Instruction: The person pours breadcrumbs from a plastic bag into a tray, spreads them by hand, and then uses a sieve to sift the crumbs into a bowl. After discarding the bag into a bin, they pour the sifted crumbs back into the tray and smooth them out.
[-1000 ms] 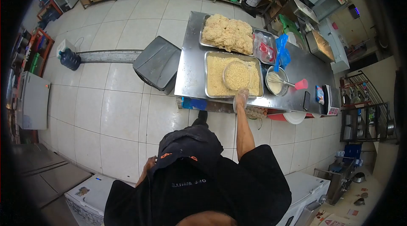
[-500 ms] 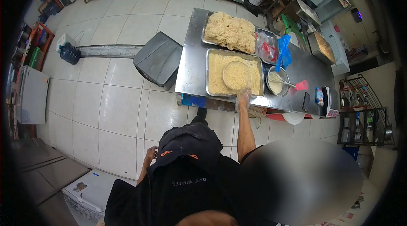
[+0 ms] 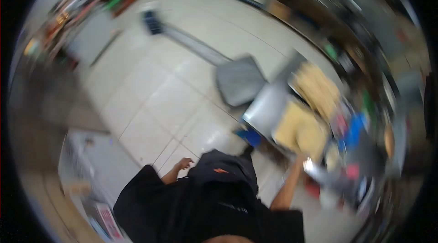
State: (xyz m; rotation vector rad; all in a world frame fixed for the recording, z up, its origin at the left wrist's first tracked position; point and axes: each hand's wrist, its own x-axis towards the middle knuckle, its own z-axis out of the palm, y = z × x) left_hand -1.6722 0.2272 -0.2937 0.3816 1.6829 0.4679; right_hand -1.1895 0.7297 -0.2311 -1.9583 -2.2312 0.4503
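Motion blurs the whole view. My right hand [image 3: 300, 161] reaches to the near edge of a tray of pale yellow crumbs [image 3: 287, 126], where a round sieve-like container [image 3: 311, 137] rests; the fingers are smeared, so their grip on it cannot be made out. My left hand [image 3: 185, 163] hangs beside my body, over the floor, with its fingers apart and nothing in them. Behind the crumb tray, a second tray holds a heap of coated pieces [image 3: 317, 89]. Right of the trays are a blue plastic bag [image 3: 357, 129] and a bowl [image 3: 333, 157].
A grey lidded bin [image 3: 240, 81] stands against the left end of the metal table [image 3: 264, 108]. A metal floor channel [image 3: 196, 44] leads to a blue water bottle [image 3: 151, 22]. A white chest freezer [image 3: 102, 165] is at the lower left. Shelves line the back.
The view has swung to the left and blurred, so the table and trays appear farther right and tilted. My right hand remains at the crumb tray's near edge; my left stays low beside my body.
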